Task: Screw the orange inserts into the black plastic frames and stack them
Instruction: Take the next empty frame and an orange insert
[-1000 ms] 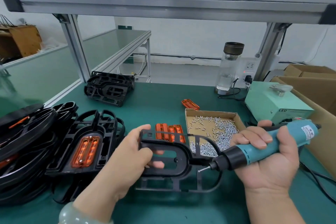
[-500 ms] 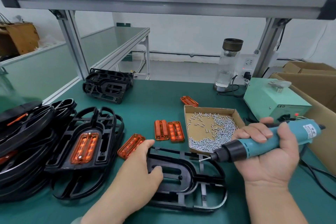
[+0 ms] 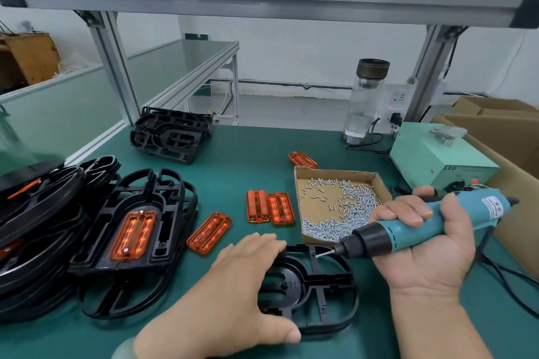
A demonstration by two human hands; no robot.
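Observation:
A black plastic frame (image 3: 318, 294) lies flat on the green mat near the front, with no insert in it. My left hand (image 3: 242, 283) rests on its left side, fingers spread over the rim and thumb at the front edge. My right hand (image 3: 428, 242) grips a teal electric screwdriver (image 3: 408, 227), its bit holding a screw just above the frame's top. Three loose orange inserts lie ahead of my left hand: one (image 3: 209, 232) tilted, two (image 3: 270, 207) side by side. A finished frame with an orange insert (image 3: 134, 234) tops the left stack.
A cardboard tray of screws (image 3: 335, 207) sits right of the inserts, another orange insert (image 3: 302, 160) behind it. Black frames (image 3: 172, 134) are piled at the back, more stacked at the far left (image 3: 35, 213). A green power box (image 3: 437, 163), bottle (image 3: 366, 99) and cables stand right.
The black frame went from being held up in my left hand to lying flat on the mat. My left hand now rests on top of it. The screwdriver stayed above the frame's top.

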